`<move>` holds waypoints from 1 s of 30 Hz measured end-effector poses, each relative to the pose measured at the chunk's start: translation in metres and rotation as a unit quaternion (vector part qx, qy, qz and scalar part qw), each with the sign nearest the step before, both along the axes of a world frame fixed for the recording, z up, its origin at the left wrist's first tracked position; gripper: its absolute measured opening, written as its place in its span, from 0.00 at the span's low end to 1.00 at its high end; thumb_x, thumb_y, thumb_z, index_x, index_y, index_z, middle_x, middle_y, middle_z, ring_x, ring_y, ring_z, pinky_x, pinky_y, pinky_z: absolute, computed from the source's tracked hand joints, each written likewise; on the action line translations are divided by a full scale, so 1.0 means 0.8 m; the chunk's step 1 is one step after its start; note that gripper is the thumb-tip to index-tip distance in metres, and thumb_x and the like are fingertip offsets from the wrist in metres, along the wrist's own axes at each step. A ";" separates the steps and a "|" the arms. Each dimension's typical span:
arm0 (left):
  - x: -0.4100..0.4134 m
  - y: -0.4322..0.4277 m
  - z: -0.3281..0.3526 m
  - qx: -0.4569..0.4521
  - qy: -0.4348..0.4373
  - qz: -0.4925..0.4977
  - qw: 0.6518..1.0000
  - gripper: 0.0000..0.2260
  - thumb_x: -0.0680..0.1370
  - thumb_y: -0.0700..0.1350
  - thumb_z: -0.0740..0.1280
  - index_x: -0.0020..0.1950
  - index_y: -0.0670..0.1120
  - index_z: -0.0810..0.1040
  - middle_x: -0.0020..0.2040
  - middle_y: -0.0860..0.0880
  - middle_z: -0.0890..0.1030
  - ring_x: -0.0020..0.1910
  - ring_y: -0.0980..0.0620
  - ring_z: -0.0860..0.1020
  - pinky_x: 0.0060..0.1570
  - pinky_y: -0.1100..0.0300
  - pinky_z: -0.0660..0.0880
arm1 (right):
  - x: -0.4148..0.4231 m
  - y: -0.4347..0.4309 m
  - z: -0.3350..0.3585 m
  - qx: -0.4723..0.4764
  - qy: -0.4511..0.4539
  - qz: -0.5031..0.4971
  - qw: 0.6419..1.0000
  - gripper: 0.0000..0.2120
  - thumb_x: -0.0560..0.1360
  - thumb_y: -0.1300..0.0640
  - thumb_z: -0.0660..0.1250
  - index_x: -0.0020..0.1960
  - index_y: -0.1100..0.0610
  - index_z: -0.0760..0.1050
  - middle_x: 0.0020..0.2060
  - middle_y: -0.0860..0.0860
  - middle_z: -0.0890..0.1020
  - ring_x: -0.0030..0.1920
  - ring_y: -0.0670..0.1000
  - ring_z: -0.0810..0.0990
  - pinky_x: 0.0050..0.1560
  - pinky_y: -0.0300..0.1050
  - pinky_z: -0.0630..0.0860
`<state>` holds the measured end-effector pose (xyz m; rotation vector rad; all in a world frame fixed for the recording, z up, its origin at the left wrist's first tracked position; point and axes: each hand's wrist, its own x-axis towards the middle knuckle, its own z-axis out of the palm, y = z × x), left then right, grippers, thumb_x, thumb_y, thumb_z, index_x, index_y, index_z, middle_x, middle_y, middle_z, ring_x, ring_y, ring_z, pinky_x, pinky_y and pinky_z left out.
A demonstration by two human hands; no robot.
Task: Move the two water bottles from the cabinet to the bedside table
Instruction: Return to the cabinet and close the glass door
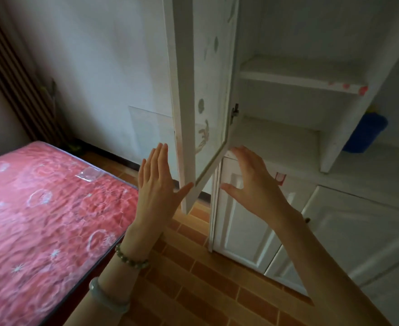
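Observation:
A white cabinet (334, 142) stands ahead on the right with its tall door (200, 90) swung out toward me, edge-on. The shelves (297, 74) inside show bare white boards; no water bottles are visible. My left hand (157, 184) is flat and open just left of the door's lower corner, its thumb touching the door's edge. My right hand (250, 184) is open on the other side of the door, fingers spread near the lower corner. Neither hand holds anything. The bedside table is out of view.
A bed with a red patterned mattress in plastic wrap (45, 220) fills the lower left. Brick-patterned floor (205, 278) lies between bed and cabinet. Lower cabinet doors (245, 220) are closed. A blue object (364, 132) sits in the side niche on the right.

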<state>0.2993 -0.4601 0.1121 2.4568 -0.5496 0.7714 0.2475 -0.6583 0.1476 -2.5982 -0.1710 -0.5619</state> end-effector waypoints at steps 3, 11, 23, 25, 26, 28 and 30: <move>0.008 -0.003 -0.001 0.009 0.012 0.025 1.000 0.41 0.69 0.54 0.71 0.73 0.39 0.56 0.73 0.39 0.60 0.73 0.41 0.56 0.70 0.44 0.50 | 0.015 -0.003 0.004 0.008 -0.002 0.025 1.000 0.38 0.70 0.49 0.71 0.73 0.55 0.54 0.72 0.56 0.60 0.71 0.54 0.59 0.65 0.51 0.67; 0.015 -0.027 -0.007 0.021 0.017 0.026 0.999 0.38 0.71 0.54 0.70 0.73 0.39 0.57 0.73 0.41 0.62 0.73 0.42 0.58 0.71 0.42 0.52 | 0.029 -0.030 0.007 0.007 0.002 0.058 0.998 0.39 0.69 0.48 0.71 0.73 0.54 0.54 0.72 0.56 0.59 0.72 0.54 0.58 0.66 0.55 0.67; -0.034 -0.107 -0.017 0.047 -0.042 0.008 0.998 0.28 0.78 0.49 0.62 0.72 0.35 0.57 0.71 0.36 0.65 0.71 0.39 0.60 0.68 0.42 0.59 | -0.008 -0.100 0.014 -0.016 -0.027 0.031 0.999 0.37 0.71 0.50 0.70 0.72 0.57 0.56 0.72 0.56 0.60 0.72 0.53 0.57 0.66 0.50 0.63; -0.042 -0.134 -0.020 0.044 -0.068 0.001 0.997 0.29 0.76 0.43 0.66 0.71 0.34 0.57 0.69 0.34 0.66 0.71 0.38 0.60 0.67 0.40 0.59 | -0.021 -0.123 0.012 -0.020 -0.020 0.015 0.999 0.37 0.71 0.49 0.70 0.72 0.57 0.55 0.73 0.56 0.59 0.72 0.53 0.56 0.67 0.50 0.62; -0.046 -0.148 -0.022 0.040 -0.077 -0.005 0.996 0.31 0.75 0.42 0.68 0.71 0.35 0.56 0.69 0.34 0.66 0.71 0.39 0.59 0.67 0.40 0.58 | -0.028 -0.136 0.011 -0.023 -0.017 0.005 1.000 0.37 0.71 0.49 0.69 0.72 0.57 0.55 0.73 0.56 0.58 0.72 0.53 0.56 0.68 0.51 0.63; -0.053 -0.175 -0.025 0.033 -0.085 -0.024 0.996 0.31 0.76 0.41 0.66 0.72 0.36 0.54 0.70 0.34 0.64 0.71 0.39 0.58 0.67 0.41 0.58 | -0.042 -0.162 0.008 -0.025 -0.014 -0.014 0.999 0.37 0.71 0.49 0.69 0.73 0.57 0.54 0.73 0.56 0.57 0.71 0.54 0.59 0.67 0.51 0.64; -0.058 -0.202 -0.027 0.026 -0.088 -0.050 0.995 0.28 0.78 0.44 0.62 0.72 0.37 0.52 0.71 0.34 0.62 0.71 0.38 0.58 0.67 0.40 0.58 | -0.055 -0.189 0.006 -0.029 -0.017 -0.031 0.999 0.37 0.71 0.49 0.70 0.73 0.56 0.54 0.73 0.56 0.57 0.72 0.53 0.57 0.66 0.46 0.61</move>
